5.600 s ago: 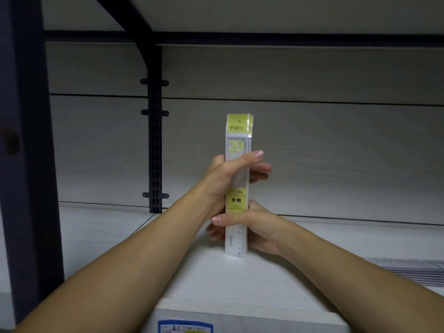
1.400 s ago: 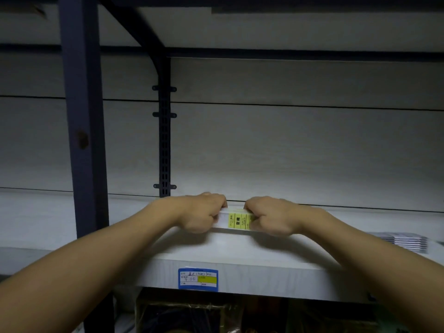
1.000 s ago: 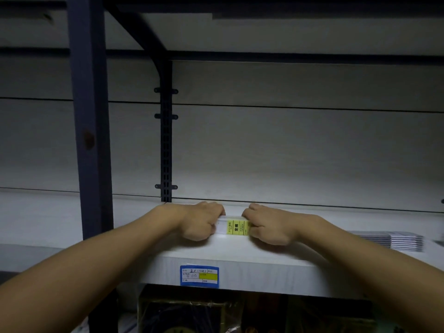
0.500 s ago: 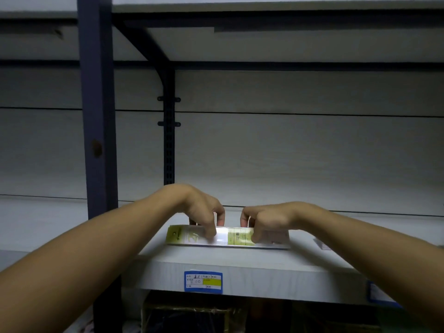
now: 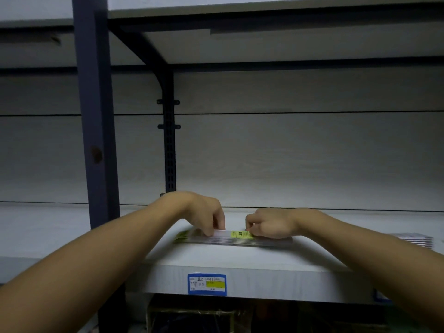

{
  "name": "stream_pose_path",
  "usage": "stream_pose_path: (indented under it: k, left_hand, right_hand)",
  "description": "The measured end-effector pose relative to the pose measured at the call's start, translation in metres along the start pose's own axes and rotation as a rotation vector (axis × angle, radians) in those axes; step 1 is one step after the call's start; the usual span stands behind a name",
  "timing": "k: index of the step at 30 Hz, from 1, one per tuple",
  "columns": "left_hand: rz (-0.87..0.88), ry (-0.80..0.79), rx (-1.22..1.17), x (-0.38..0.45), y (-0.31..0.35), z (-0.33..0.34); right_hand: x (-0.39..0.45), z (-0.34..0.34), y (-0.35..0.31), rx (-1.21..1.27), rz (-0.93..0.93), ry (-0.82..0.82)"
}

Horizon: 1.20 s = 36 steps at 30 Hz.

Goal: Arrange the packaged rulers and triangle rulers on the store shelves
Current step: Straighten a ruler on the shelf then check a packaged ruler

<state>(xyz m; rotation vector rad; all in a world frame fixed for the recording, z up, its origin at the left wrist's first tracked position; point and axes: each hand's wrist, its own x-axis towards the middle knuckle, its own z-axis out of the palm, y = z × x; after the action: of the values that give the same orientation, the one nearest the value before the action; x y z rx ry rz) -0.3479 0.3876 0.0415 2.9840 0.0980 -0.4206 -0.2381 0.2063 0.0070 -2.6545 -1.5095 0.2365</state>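
Note:
A stack of packaged rulers [image 5: 236, 239] in clear sleeves with yellow-green labels lies flat and lengthwise on the white shelf [image 5: 240, 259], near its front edge. My left hand [image 5: 204, 215] reaches down onto the left half of the stack, and its bent fingertips touch the top pack. Over the right half, my right hand [image 5: 271, 224] has its fingers curled, and thumb and fingers pinch the top of the stack. Both forearms hide parts of the stack's two ends.
A blue price label [image 5: 207, 284] is stuck on the shelf's front edge. More flat packs [image 5: 413, 239] lie at the far right. A dark blue post [image 5: 96, 140] stands on the left, with a slotted bracket rail [image 5: 169, 152] behind. Another shelf board hangs overhead.
The ruler stack, held upright earlier, now lies flat on the shelf. My hands have lifted from gripping its ends to resting on top, and the view has pulled back a little.

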Motion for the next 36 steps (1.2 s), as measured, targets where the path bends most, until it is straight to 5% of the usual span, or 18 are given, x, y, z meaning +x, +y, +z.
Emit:
stream_pose_path:
  k: [5,11,16,36]
  left_hand:
    - [-0.006,0.07,0.093,0.0,0.002,0.009]
    - [-0.057,-0.007,0.051,-0.018,-0.003,-0.006]
    - [-0.065,-0.079,0.095,-0.012,-0.006,-0.003]
    - [-0.085,-0.059,-0.05,-0.002,-0.021,-0.006]
  right_hand:
    - [0.002,0.006,-0.001,-0.247,-0.073,0.085]
    - [-0.019,-0.021,-0.002,0.085,-0.049,0.081]
    - [-0.02,-0.025,-0.005,-0.11,0.001,-0.081]
    - [-0.006,-0.027,0.007,0.043,0.045,-0.084]
